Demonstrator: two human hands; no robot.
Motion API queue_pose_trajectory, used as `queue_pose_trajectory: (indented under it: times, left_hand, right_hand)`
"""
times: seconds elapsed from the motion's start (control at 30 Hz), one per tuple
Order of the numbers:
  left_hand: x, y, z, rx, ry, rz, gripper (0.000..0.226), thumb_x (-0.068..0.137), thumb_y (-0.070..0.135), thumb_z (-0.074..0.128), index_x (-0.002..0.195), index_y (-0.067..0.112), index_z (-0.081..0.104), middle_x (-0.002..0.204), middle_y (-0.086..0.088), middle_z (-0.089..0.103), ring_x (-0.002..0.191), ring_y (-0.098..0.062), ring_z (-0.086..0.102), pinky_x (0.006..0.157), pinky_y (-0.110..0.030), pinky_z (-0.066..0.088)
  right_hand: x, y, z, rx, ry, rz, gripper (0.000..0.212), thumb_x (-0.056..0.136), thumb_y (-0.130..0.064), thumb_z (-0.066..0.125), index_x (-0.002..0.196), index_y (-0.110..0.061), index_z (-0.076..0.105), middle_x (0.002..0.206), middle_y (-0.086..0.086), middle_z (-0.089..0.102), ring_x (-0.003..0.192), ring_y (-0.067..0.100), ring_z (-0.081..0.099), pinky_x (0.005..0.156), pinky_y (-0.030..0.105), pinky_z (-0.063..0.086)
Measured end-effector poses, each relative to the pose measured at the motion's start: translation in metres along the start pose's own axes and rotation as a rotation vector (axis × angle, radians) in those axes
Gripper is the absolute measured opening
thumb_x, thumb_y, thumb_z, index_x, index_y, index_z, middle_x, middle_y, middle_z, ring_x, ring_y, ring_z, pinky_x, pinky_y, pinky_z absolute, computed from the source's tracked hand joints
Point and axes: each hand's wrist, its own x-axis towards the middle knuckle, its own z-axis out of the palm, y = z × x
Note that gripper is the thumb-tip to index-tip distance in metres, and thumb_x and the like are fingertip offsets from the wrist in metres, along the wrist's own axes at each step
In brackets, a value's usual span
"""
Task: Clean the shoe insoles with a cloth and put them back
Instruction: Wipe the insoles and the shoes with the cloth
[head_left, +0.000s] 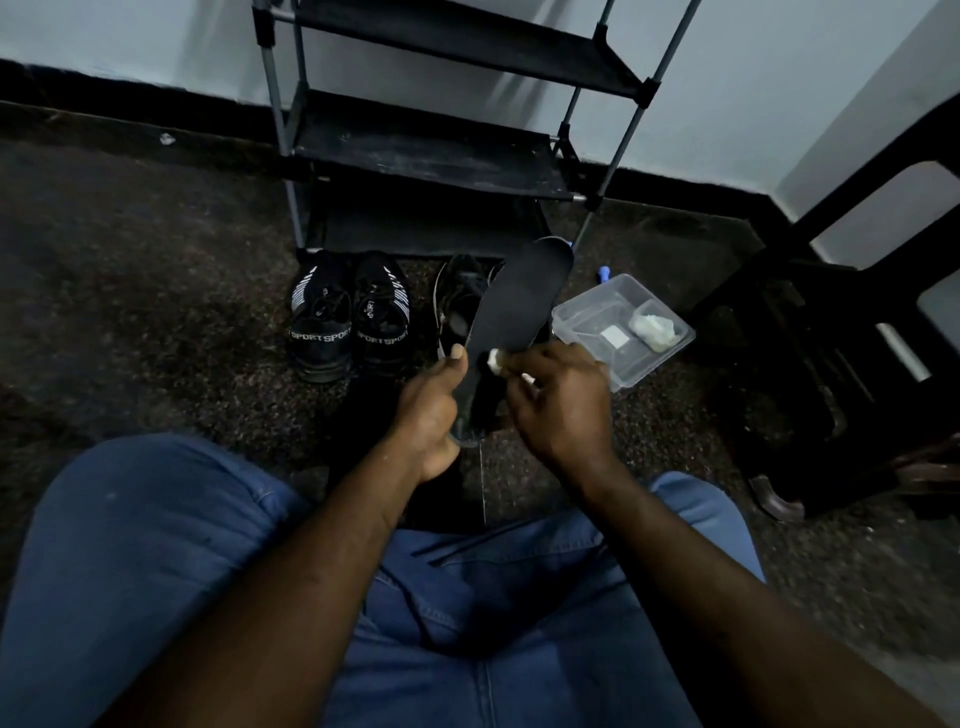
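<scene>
The fingertips of the right hand (563, 410) are pinched together on a small white cloth (494, 362) and press it against the near end of the insole (524, 301). Only a scrap of cloth shows past the fingers. With so little of it out, it could slip from the pinch or ball up, and bare fingers would then rub the surface instead.

The left hand (428, 415) clamps the heel end of the insole, thumb laid on the top face and the other fingers curled under it. That is the only support. The rest of the insole sticks out in the air, up and away over the dark shoe (457, 306) on the floor. A hard wipe toward the far tip would likely bend it or twist it out of the grip, since nothing backs it there.

Just to the right sits a clear plastic tub (587, 293) with a white wad (655, 328) in it, near enough that a wide sweep of the right elbow or the insole tip might knock it.

To the left stands a pair of sport shoes (348, 322), close to the dark pair. In this dim light the insole could end up back in the wrong shoe.
</scene>
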Motion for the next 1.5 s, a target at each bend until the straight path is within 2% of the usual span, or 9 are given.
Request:
queue_pose_trajectory:
  times: [0.17,0.3,0.4,0.53,0.77,1.07,1.3,1.43,1.5]
  left_hand:
    - [-0.001,-0.003,0.001,-0.038,0.012,-0.081,0.042,0.105,0.043,0.047,0.123,0.011,0.067,0.107,-0.01,0.074,0.07,-0.018,0.074,0.052,-0.025,0.055]
    - [0.001,0.0,-0.005,-0.046,0.045,-0.066,0.048,0.103,0.048,0.052,0.123,0.009,0.071,0.112,-0.011,0.076,0.085,-0.022,0.075,0.063,-0.027,0.058]
    - [-0.003,0.003,-0.005,-0.04,0.039,-0.077,0.046,0.104,0.046,0.05,0.125,0.01,0.068,0.106,-0.009,0.075,0.074,-0.019,0.073,0.058,-0.029,0.057]
    - [0.001,0.003,-0.006,0.009,0.098,0.027,0.043,0.103,0.036,0.057,0.134,0.007,0.059,0.12,-0.012,0.069,0.104,-0.027,0.068,0.099,-0.049,0.056]
    - [-0.001,0.007,-0.003,0.023,0.089,0.085,0.036,0.104,0.035,0.056,0.129,0.009,0.061,0.136,-0.017,0.063,0.106,-0.026,0.066,0.104,-0.05,0.052]
    - [-0.011,0.006,0.003,-0.089,-0.057,0.022,0.056,0.101,0.047,0.053,0.143,0.01,0.054,0.143,-0.015,0.06,0.112,-0.022,0.069,0.092,-0.038,0.059]
    - [-0.012,0.01,0.002,-0.189,-0.215,-0.114,0.048,0.106,0.049,0.038,0.125,0.016,0.068,0.118,-0.004,0.075,0.101,-0.017,0.073,0.079,-0.029,0.061]
    - [-0.012,0.011,0.002,-0.197,-0.218,-0.104,0.048,0.107,0.044,0.036,0.129,0.013,0.065,0.125,-0.01,0.071,0.108,-0.021,0.07,0.093,-0.034,0.056]
    - [-0.01,0.011,0.001,-0.197,-0.207,-0.103,0.048,0.107,0.044,0.038,0.136,0.012,0.061,0.131,-0.009,0.067,0.114,-0.022,0.065,0.101,-0.037,0.049]
  right_hand:
    - [-0.009,-0.01,0.011,-0.121,-0.065,-0.112,0.031,0.089,-0.035,0.054,0.11,-0.031,0.076,0.092,-0.003,0.065,0.088,0.028,0.058,0.075,0.043,0.045]
    - [-0.024,-0.016,0.018,-0.13,-0.099,-0.338,0.032,0.088,-0.033,0.055,0.112,-0.029,0.077,0.092,-0.003,0.064,0.089,0.026,0.057,0.073,0.04,0.039]
    - [-0.015,-0.003,0.01,-0.182,-0.112,-0.443,0.026,0.088,-0.035,0.061,0.108,-0.033,0.077,0.093,-0.008,0.066,0.09,0.023,0.054,0.074,0.04,0.037]
    - [0.002,0.015,-0.005,-0.184,-0.096,-0.204,0.034,0.09,-0.043,0.05,0.101,-0.03,0.079,0.093,-0.006,0.068,0.09,0.024,0.059,0.077,0.041,0.042]
    - [0.0,0.003,-0.01,0.495,-0.006,0.314,0.015,0.089,-0.017,0.076,0.094,-0.03,0.081,0.093,-0.017,0.076,0.085,-0.001,0.07,0.082,0.032,0.059]
    - [0.009,-0.01,0.005,0.489,-0.045,0.37,0.01,0.088,-0.017,0.075,0.09,-0.026,0.07,0.079,-0.013,0.072,0.074,0.004,0.068,0.077,0.04,0.06]
    - [0.009,-0.018,0.01,0.456,-0.094,0.296,0.014,0.084,-0.025,0.079,0.083,-0.028,0.065,0.076,-0.012,0.07,0.071,0.004,0.066,0.073,0.041,0.058]
    - [0.01,-0.016,0.009,0.701,-0.137,0.403,0.014,0.082,-0.02,0.08,0.082,-0.027,0.067,0.077,-0.006,0.072,0.075,0.014,0.069,0.078,0.053,0.059]
    - [0.011,-0.012,0.009,0.546,-0.077,0.351,0.014,0.085,-0.02,0.078,0.084,-0.027,0.066,0.077,-0.009,0.071,0.073,0.01,0.068,0.075,0.046,0.059]
